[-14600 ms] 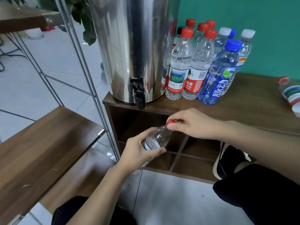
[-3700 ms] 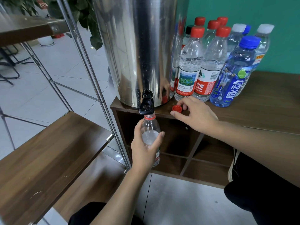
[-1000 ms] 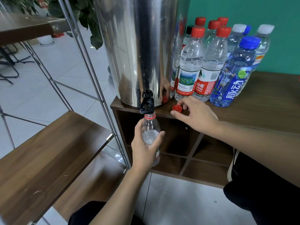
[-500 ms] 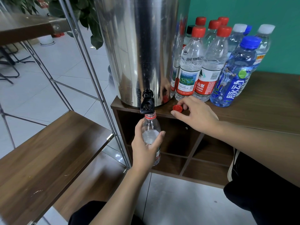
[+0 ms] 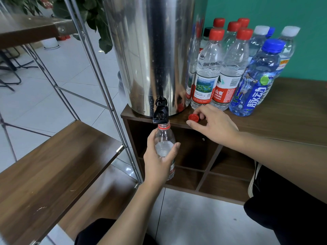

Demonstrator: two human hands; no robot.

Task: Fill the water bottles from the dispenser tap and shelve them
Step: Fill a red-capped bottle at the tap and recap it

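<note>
Currently held upright by the left hand (image 5: 159, 161), fingers wrapped round it: uncapped bottle (image 5: 165, 138), partly filled, mouth just under the black tap (image 5: 160, 112) overhanging the cabinet's (image 5: 292, 124) front left edge. Red cap (image 5: 193, 117) is pinched by the right hand (image 5: 214, 126) at that edge, beside the steel dispenser (image 5: 152, 50). Capped bottles (image 5: 230, 68) are grouped toward the back edge; the right part lies bare.

You face a teal wall (image 5: 265, 9) behind a dark wood cabinet (image 5: 292, 110) with open cubbies; pale tiled floor (image 5: 58, 71), a metal-framed wooden shelf (image 5: 49, 167) left, leafy plant (image 5: 95, 16) behind.
</note>
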